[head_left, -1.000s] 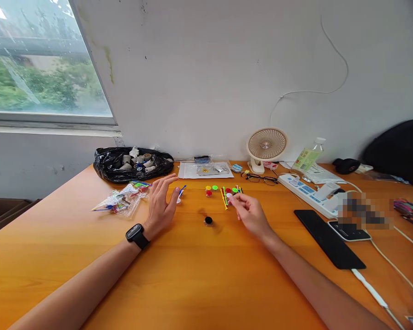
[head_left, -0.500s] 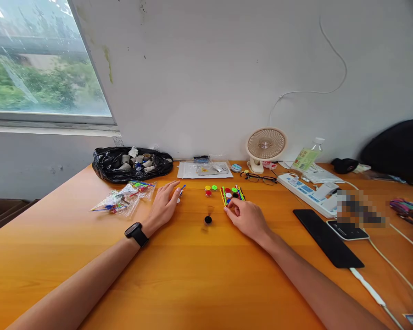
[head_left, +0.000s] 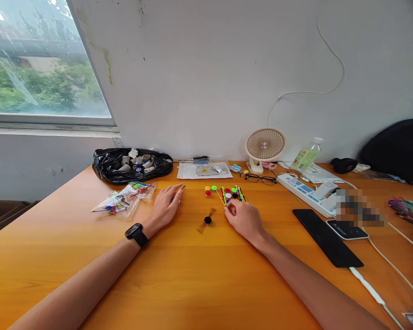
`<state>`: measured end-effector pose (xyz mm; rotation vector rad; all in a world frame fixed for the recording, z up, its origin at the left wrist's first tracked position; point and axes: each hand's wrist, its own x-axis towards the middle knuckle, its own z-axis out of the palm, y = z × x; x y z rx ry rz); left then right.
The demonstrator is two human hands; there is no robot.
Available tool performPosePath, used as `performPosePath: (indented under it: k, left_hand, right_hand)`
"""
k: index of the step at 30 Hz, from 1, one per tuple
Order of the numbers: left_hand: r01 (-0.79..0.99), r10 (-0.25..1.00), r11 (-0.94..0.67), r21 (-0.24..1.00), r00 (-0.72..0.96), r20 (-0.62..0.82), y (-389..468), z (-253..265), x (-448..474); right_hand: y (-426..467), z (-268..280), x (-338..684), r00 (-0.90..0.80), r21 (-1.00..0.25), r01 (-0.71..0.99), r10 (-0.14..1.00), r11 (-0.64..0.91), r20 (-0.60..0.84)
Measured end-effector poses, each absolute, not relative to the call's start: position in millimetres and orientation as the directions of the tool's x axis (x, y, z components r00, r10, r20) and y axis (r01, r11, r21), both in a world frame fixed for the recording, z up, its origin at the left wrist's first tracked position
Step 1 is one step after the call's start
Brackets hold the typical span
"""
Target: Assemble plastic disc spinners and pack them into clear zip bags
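Beige fan (head_left: pixel 265 143) — upright, eyeglasses (head_left: pixel 260 179) (dark-framed), power strip (head_left: pixel 304 194)

Blurred arms (head_left: pixel 212 212) around black disc (head_left: pixel 208 220), left hand (head_left: pixel 164 205) partly hiding blue stick (head_left: pixel 183 187)

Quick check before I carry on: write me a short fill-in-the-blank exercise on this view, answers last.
1. The watch is on the ____ wrist.
2. The blurred piece between the left hand and the right hand has a ____-coloured centre.
3. The bottle with a green label has a ____-coloured cap.

Missing words: left; black; white.
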<state>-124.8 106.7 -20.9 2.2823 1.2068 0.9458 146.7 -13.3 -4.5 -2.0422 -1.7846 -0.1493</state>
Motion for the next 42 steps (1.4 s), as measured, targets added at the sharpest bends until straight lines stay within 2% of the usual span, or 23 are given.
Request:
performPosePath:
  k: [4, 6, 9, 11, 15, 21, 28, 37, 42]
  left_hand:
    - [0.567, 0.83, -0.557, 0.606, 0.402, 0.387, 105.8, -20.4, -125.2]
    - [0.569, 0.83, -0.558, 0.604, 0.401, 0.389, 105.3, -19.7, -125.1]
    - [0.575, 0.832, -0.555, 0.602, 0.4, 0.385, 105.2, -19.1, -124.7]
    - [0.575, 0.831, -0.556, 0.6, 0.401, 0.386, 105.5, -19.2, -124.5]
    - [0.576, 0.828, -0.561, 0.595, 0.399, 0.394, 106.9, -21.2, -124.6]
    - [0.581, 0.829, -0.56, 0.591, 0.402, 0.389, 106.2, -21.3, -124.4]
    - [0.575, 0.821, -0.571, 0.586, 0.411, 0.396, 103.4, -18.2, -123.8]
    - [0.591, 0.825, -0.566, 0.575, 0.414, 0.385, 103.8, -17.7, -124.3]
    - [0.597, 0.828, -0.561, 0.573, 0.417, 0.376, 102.6, -15.5, -123.6]
  right_hand:
    - [-13.8, -2.4, 151.4, 0.209, -0.341, 0.938, 0.878, -0.056, 0.431]
    - [-13.5, -1.8, 154.6, 0.223, -0.451, 0.892, 0.849, 0.02, 0.479]
    - [-11.7, -1.0, 158.4, 0.258, -0.659, 0.732, 0.826, 0.172, 0.502]
    - [-10.4, -0.2, 160.0, 0.283, -0.729, 0.645, 0.815, 0.227, 0.505]
    - [-9.3, 0.3, 162.2, 0.245, -0.713, 0.643, 0.807, 0.279, 0.537]
    - [-8.1, -6.1, 159.9, 0.054, -0.644, 0.685, 0.858, 0.341, 0.512]
    - [-4.8, -7.0, 155.0, -0.004, -0.601, 0.716, 0.862, 0.356, 0.506]
    - [-7.4, -2.1, 160.2, 0.166, -0.553, 0.794, 0.784, 0.254, 0.598]
    - [-7.9, 5.7, 165.2, 0.225, -0.582, 0.763, 0.73, 0.279, 0.645]
